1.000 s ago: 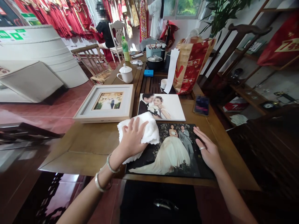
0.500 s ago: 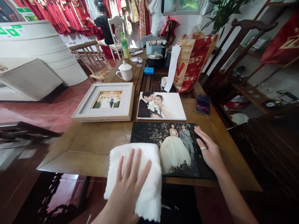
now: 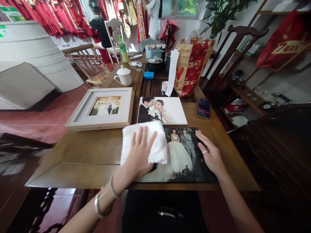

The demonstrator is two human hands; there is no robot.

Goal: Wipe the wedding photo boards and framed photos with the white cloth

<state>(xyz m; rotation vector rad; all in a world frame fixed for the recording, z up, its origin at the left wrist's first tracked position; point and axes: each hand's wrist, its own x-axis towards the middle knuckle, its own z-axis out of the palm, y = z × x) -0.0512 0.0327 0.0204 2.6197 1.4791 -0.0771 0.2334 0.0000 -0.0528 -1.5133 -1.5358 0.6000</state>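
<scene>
A dark wedding photo panel [image 3: 181, 155] lies flat at the front of the wooden table. My left hand [image 3: 139, 150] rests palm down, fingers spread, on a white cloth [image 3: 157, 142] that covers the panel's upper left part. It presses the cloth flat without gripping it. Along the panel's right edge lies my right hand [image 3: 211, 153], with a ring on it, fingers stretched out and touching the border. Just behind the panel is a white-background couple photo [image 3: 173, 111]. A pale wooden framed picture [image 3: 99, 108] sits to its left.
A phone-like dark object [image 3: 203, 108] lies right of the photos. Farther back on the table [image 3: 89, 145] stand a white lidded mug [image 3: 125, 76], a blue box [image 3: 148, 75], a green bottle [image 3: 123, 50] and a paper bag [image 3: 191, 69]. A person in black [image 3: 100, 29] is beyond.
My left hand has pushed the cloth up and away from the near edge, onto the panel's upper left. My right hand stays at the right edge. The view has shifted slightly.
</scene>
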